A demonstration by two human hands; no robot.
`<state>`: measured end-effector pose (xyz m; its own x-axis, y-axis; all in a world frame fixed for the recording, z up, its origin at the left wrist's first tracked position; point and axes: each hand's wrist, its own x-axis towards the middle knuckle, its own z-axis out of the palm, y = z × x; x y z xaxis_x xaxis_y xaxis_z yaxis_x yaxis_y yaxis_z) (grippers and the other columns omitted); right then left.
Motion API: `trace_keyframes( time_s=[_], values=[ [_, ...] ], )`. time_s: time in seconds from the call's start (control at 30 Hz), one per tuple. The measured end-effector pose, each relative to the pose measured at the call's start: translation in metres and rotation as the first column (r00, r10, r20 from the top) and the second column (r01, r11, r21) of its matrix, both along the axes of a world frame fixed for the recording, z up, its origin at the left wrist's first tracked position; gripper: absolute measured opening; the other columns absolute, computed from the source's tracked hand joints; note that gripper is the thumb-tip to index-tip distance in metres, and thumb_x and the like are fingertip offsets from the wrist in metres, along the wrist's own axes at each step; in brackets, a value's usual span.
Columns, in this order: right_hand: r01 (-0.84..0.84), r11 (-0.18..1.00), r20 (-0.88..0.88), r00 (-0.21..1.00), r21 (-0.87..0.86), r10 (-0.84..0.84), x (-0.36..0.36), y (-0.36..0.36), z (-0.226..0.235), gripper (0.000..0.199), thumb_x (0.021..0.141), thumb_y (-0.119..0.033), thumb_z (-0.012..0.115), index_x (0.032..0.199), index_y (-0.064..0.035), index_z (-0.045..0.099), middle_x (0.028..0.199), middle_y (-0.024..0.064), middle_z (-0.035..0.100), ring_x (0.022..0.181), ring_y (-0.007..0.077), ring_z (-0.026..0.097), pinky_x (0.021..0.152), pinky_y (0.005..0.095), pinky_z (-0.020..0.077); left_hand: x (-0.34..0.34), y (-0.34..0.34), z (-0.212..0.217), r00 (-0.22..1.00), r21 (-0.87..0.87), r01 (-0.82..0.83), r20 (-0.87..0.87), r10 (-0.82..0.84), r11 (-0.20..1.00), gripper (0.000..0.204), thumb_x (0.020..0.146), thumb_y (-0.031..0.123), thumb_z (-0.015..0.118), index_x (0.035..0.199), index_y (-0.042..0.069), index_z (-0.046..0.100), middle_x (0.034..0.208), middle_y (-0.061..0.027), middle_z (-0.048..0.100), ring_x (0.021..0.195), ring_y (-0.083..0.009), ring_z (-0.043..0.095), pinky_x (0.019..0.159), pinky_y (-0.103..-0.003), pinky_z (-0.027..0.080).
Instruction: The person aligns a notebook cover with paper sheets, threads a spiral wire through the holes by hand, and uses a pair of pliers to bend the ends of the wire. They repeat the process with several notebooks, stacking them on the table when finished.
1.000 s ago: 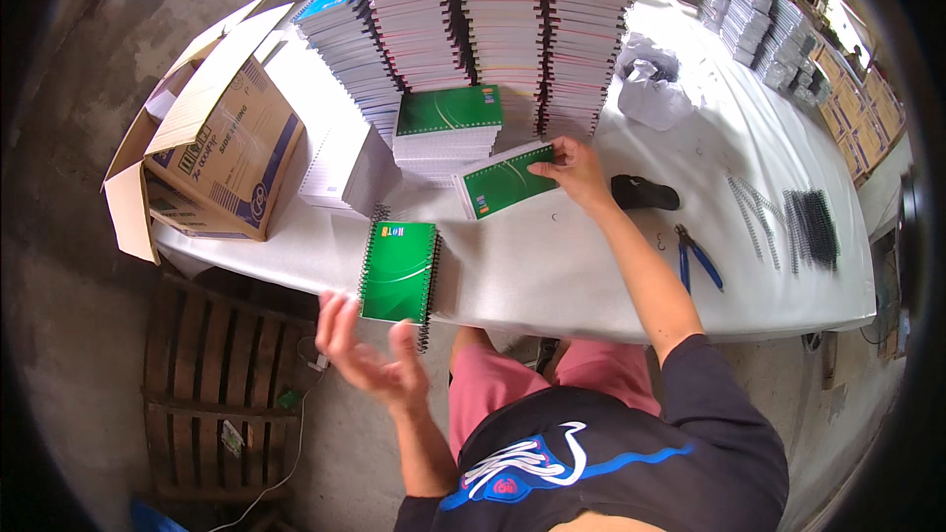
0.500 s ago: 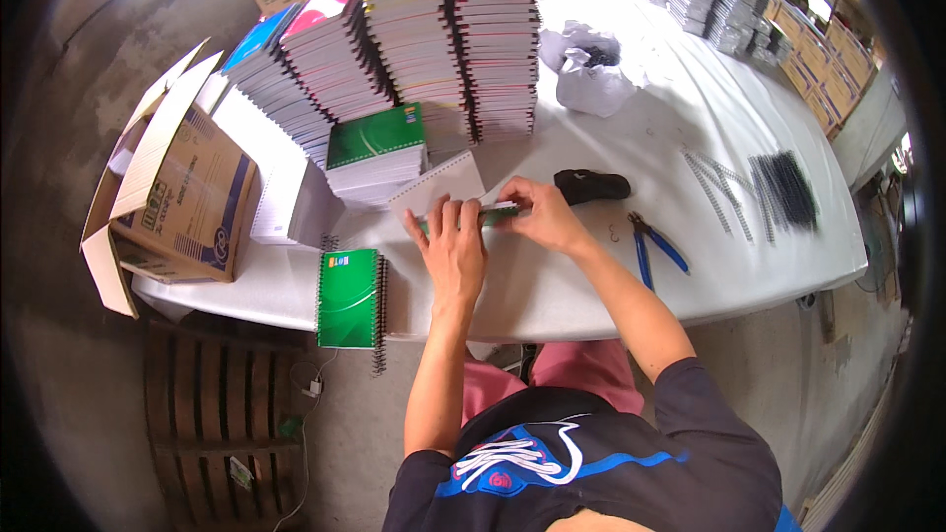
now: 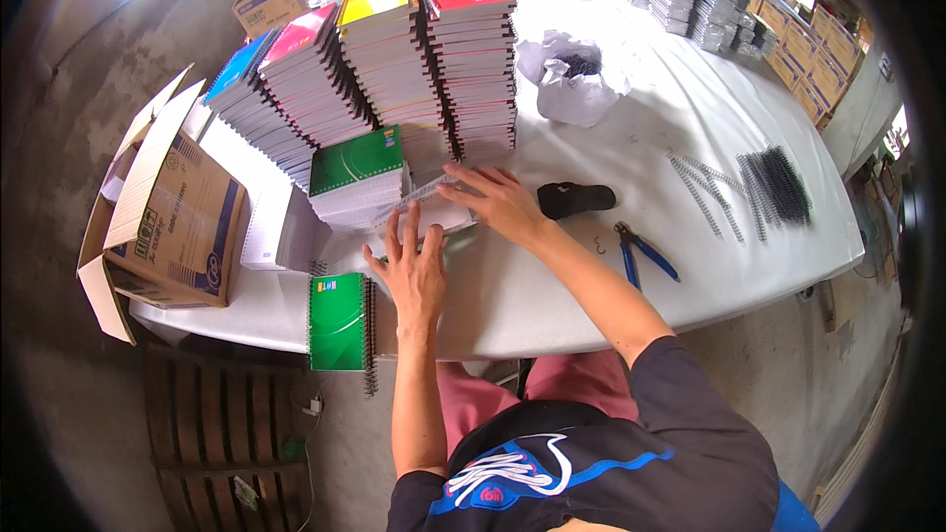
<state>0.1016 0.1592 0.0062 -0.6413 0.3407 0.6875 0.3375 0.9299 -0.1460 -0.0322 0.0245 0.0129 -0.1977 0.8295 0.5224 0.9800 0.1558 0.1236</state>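
The left hand (image 3: 412,281) is spreading its fingers over the near left side of a white page block (image 3: 455,219), while the right hand (image 3: 505,205) is lying half-flattened over its right side; both are standing well open, neither is visibly gripping, and how firmly they are pressing cannot be told. The block is lying on the white-covered table (image 3: 552,305), just in front of a green-topped stack (image 3: 357,160). Behind, blue (image 3: 258,108), pink (image 3: 315,69), yellow (image 3: 389,59) and red-topped stacks (image 3: 473,69) are walling off the far side. A white paper stack (image 3: 281,227) and an open carton (image 3: 177,222) are crowding the left, and a green spiral notebook (image 3: 337,323) is overhanging the near edge. A black pouch-like item (image 3: 576,199) is sitting just beside the right hand, with blue-handled cutters (image 3: 655,258) and dark wire coils (image 3: 774,187) lying farther right. A white bag (image 3: 576,94) is slumping beyond. The notebook's cover is bearing a small multicoloured wordmark near its top, the stack covers are showing similar small marks, and the carton is carrying dark printed lettering, symbols and a blue emblem.
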Motion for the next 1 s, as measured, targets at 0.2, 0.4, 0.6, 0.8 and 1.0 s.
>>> trace_keyframes(
  time_s=[0.2,0.4,0.6,0.8,1.0],
  values=[
    [0.112,0.935,-0.029,0.994,0.336,-0.108,0.0,-0.004,-0.007,0.044,0.076,-0.015,0.057,0.119,-0.0205,0.06,0.126,-0.0027,0.054,0.096,0.0161,0.054,0.085,0.0348,0.0449,-0.003,-0.005,-0.005,0.999,0.032,0.032,-0.014,-0.031,0.999,0.011,0.09,0.025,0.056,0.098,0.017,0.058,0.14,0.0031,0.044,0.134,-0.025,0.033,0.1,-0.065,0.02],
    [0.108,0.964,-0.008,0.994,0.241,-0.11,0.003,-0.011,-0.014,0.054,0.067,-0.006,0.065,0.12,-0.0172,0.06,0.125,-0.002,0.055,0.097,0.0173,0.054,0.086,0.0341,0.0435,-0.003,-0.005,-0.002,0.999,0.053,0.042,0.0,-0.042,0.998,0.01,0.089,0.026,0.058,0.095,0.018,0.059,0.14,0.0042,0.044,0.133,-0.023,0.034,0.099,-0.066,0.021],
    [-0.122,0.982,-0.177,0.98,-0.145,0.095,-0.001,-0.003,-0.016,0.043,0.078,-0.006,0.061,0.12,-0.0145,0.058,0.111,0.0042,0.064,0.094,0.0214,0.059,0.082,0.0366,0.047,-0.004,-0.006,-0.006,0.998,0.045,0.067,-0.021,-0.066,0.997,0.009,0.088,0.026,0.057,0.094,0.02,0.059,0.142,0.0043,0.043,0.133,-0.0218,0.035,0.099,-0.067,0.022],
    [-0.243,0.599,-0.198,0.97,-0.763,0.142,0.004,0.008,0.02,0.056,0.079,-0.003,0.066,0.131,-0.0147,0.049,0.091,0.0105,0.07,0.082,0.016,0.063,0.075,0.03,0.0493,-0.005,-0.014,-0.005,0.997,0.013,0.07,-0.015,-0.07,0.997,0.01,0.089,0.024,0.057,0.098,0.02,0.059,0.144,0.0008,0.04,0.132,-0.0228,0.037,0.101,-0.062,0.023],
    [-0.179,0.618,-0.163,0.983,-0.765,0.082,0.001,-0.005,0.02,0.062,0.078,-0.002,0.069,0.134,-0.0143,0.045,0.075,0.0069,0.068,0.073,0.012,0.06,0.072,0.0272,0.0484,-0.007,-0.013,-0.004,0.998,0.016,0.068,0.015,-0.068,0.998,0.01,0.088,0.021,0.059,0.097,0.02,0.059,0.145,-0.0021,0.038,0.132,-0.0236,0.036,0.1,-0.063,0.023]
  ],
)
